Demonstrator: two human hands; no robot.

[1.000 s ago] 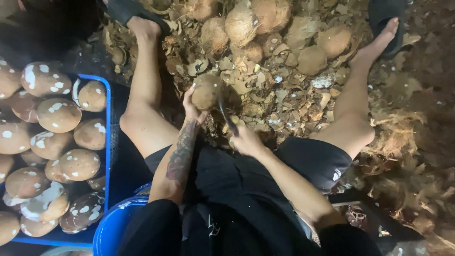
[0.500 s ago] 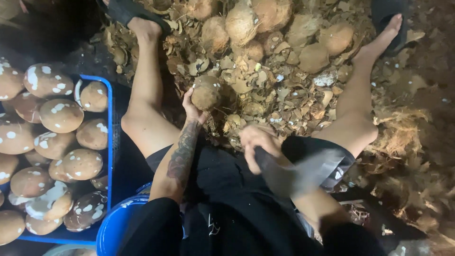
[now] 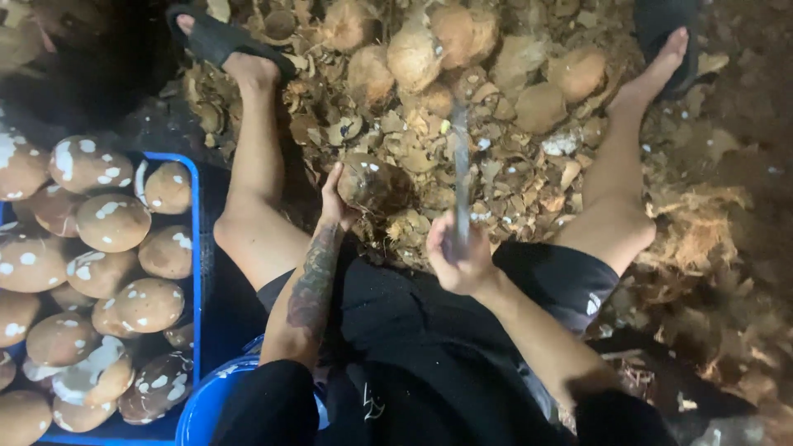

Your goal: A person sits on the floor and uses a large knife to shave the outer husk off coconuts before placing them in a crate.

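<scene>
Knife [image 3: 460, 177] now raised, blurred, gripped by right hand [image 3: 459, 263], left hand [image 3: 334, 201] cupping coconut [image 3: 373, 183]

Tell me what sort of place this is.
Probably a coconut-shelling spot, on the ground: a shell heap, a crate of peeled coconuts, and a knife beside the coconut in hand.

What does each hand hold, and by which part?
The left hand cups a coconut from its near side. The right hand grips a knife by its handle, blade pointing away.
</scene>
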